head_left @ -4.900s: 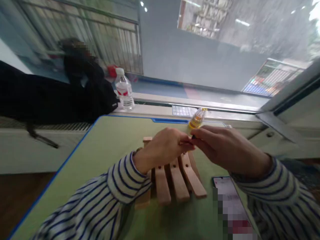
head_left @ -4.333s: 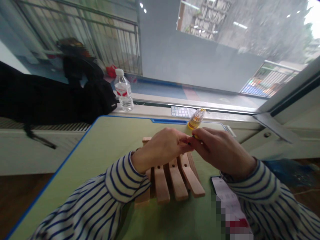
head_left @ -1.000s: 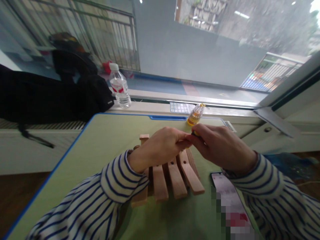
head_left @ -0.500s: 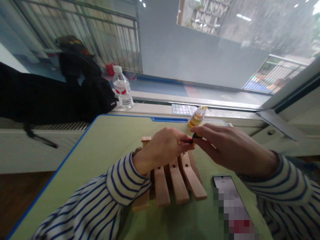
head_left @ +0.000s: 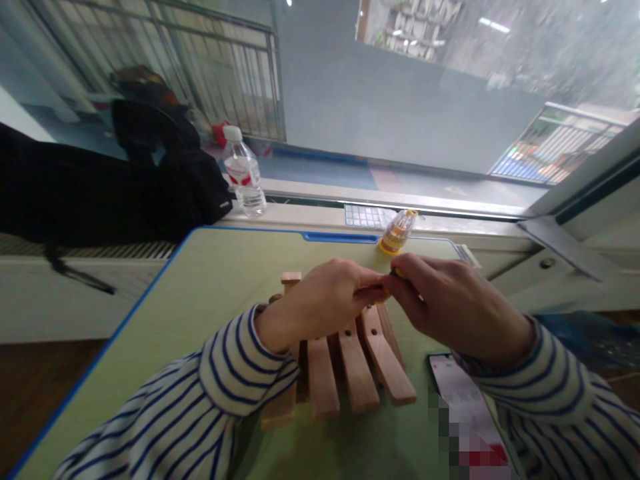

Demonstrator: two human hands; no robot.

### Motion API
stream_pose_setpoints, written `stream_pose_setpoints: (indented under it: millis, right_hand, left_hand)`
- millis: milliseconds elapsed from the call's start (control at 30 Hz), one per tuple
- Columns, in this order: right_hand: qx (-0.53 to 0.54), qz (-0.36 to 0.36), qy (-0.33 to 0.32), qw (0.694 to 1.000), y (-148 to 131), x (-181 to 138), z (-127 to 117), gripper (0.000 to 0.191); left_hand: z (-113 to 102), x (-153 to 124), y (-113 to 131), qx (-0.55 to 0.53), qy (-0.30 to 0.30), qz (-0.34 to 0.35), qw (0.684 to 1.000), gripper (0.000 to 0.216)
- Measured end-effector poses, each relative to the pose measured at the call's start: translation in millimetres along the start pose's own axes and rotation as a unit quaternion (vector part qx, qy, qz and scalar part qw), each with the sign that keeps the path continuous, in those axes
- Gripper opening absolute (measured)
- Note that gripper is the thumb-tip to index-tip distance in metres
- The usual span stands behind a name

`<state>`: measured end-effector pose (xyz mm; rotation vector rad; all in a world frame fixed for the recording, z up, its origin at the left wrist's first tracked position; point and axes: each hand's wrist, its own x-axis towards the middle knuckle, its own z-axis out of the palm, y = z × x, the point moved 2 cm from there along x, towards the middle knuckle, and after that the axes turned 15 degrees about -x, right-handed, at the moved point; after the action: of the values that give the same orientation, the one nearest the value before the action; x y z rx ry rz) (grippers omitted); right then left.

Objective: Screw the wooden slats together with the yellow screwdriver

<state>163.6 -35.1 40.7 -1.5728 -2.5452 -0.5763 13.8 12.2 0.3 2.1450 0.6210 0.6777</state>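
My left hand [head_left: 327, 293] is closed in a pinch above a wooden piece with several pale slats [head_left: 363, 377]. My right hand [head_left: 453, 303] meets it fingertip to fingertip, its fingers curled round a small black-and-yellow piece [head_left: 397, 273]. Most of that piece is hidden, so its kind does not show. A bit of yellow also peeks out at the left fingertips, and I cannot tell whether it is the same piece. The slats have dark round holes and fan out toward me. A wooden block end [head_left: 291, 277] sticks out behind my left wrist.
A clear container with yellow cap and base [head_left: 397, 233] stands at the table's far edge. A phone [head_left: 463, 393] lies right of the slats, partly under my right sleeve. On the sill are a water bottle [head_left: 244, 175] and a black bag [head_left: 193, 180]. The green table [head_left: 220, 267] has a blue edge.
My right hand's fingers have curled in more tightly round the black-and-yellow piece, and its wrist has shifted slightly left. My left hand stays nearly in place. The phone screen looks brighter.
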Motion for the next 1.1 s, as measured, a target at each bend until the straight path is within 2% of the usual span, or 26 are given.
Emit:
stream_pose_setpoints:
  millis: [133, 333, 433, 600, 933, 1100]
  right_hand:
    - [-0.021, 0.017, -0.009, 1.0, -3, 1, 2, 0.026]
    - [-0.03, 0.015, -0.033, 0.999, -1, 4, -2, 0.029]
    - [-0.03, -0.009, -0.056, 0.998, 3, 4, -10, 0.028]
    - [0.006, -0.077, -0.087, 0.993, 9, 6, -15, 0.025]
    - [0.064, -0.059, -0.018, 0.996, 6, 6, -1, 0.02]
    - [0.027, -0.017, -0.013, 0.999, 3, 3, -1, 0.018]
  left_hand:
    - [-2, 1, -1, 0.02, 0.012, -0.003, 1.0, 0.021]
    - [-4, 2, 2, -0.014, 0.028, -0.03, 0.999, 0.017]
    - [-4, 3, 2, -0.018, 0.041, -0.044, 0.998, 0.022]
    - [-3, 2, 1, -0.031, 0.03, -0.031, 0.999, 0.019]
    - [-2, 1, 1, -0.022, 0.019, -0.035, 0.999, 0.021]
    - [0, 0, 2, -0.013, 0.006, -0.023, 1.0, 0.026]
